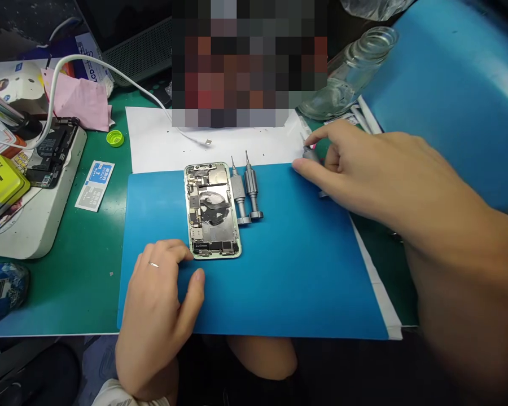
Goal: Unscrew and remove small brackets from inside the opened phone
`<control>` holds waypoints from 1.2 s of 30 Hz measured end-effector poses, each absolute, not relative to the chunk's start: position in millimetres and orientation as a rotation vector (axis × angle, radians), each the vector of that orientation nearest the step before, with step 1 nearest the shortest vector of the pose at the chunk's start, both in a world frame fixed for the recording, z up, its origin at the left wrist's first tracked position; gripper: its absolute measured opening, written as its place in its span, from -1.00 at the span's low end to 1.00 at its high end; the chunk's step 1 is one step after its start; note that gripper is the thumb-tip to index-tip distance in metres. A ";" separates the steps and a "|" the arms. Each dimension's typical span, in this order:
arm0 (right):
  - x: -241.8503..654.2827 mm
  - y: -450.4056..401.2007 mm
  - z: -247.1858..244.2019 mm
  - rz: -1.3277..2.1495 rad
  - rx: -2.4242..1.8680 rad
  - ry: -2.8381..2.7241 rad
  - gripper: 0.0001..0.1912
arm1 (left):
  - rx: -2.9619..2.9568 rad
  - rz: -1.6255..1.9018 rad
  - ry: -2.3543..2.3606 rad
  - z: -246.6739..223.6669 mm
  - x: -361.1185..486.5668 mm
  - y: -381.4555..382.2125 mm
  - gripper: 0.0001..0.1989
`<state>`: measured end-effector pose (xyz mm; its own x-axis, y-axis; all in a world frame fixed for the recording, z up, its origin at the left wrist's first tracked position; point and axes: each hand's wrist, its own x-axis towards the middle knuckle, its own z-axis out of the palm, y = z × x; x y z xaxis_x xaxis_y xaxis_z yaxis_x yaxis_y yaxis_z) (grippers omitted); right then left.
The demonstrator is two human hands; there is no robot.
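An opened smartphone (214,211), its circuit boards and inner frame exposed, lies on a blue mat (279,282). My left hand (163,299) rests on the mat at the phone's lower left corner, thumb and fingers apart and nothing in them. Against the phone's right side lie two grey precision screwdrivers, one (239,194) next to the other (251,186), tips pointing away from me. At the mat's far right, my right hand (342,160) has thumb and forefinger closed around a third grey screwdriver (311,153). The hand hides most of that tool.
White paper (161,141) lies behind the mat, with a white cable (110,66) arching over. A glass jar (349,76) tilts at the back right. On the left are a white box (63,208) bearing phone parts, a lime cap (115,138) and a blue can (4,293).
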<state>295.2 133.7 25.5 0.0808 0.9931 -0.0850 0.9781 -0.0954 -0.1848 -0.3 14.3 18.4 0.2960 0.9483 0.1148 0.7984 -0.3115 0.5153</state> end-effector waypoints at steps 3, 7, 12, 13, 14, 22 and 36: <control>297.7 134.0 19.9 0.321 -2.264 -2.055 -0.65 | 2.223 0.551 1.553 20.2 -0.6 14.1 -0.91; 298.1 133.7 20.3 0.393 -2.145 -2.056 -0.61 | 2.216 0.546 1.548 21.3 -0.8 13.7 -0.89; 283.5 131.2 30.6 0.551 -1.926 -1.892 -0.79 | 2.231 0.524 1.524 21.3 -2.3 16.5 -0.90; 280.1 131.5 31.6 0.574 -1.916 -1.851 -0.79 | 2.239 0.525 1.519 21.0 -3.1 17.2 -0.91; 277.2 132.2 31.9 0.622 -1.894 -1.799 -0.79 | 2.245 0.526 1.519 20.5 -4.0 17.9 -0.91; 276.3 140.8 25.1 1.055 -1.507 -1.336 -0.80 | 2.304 0.570 1.491 16.3 -10.4 21.3 -0.95; 268.6 119.0 29.8 0.767 -0.986 -1.495 -0.69 | 2.297 0.553 1.491 18.5 -4.8 19.9 -0.93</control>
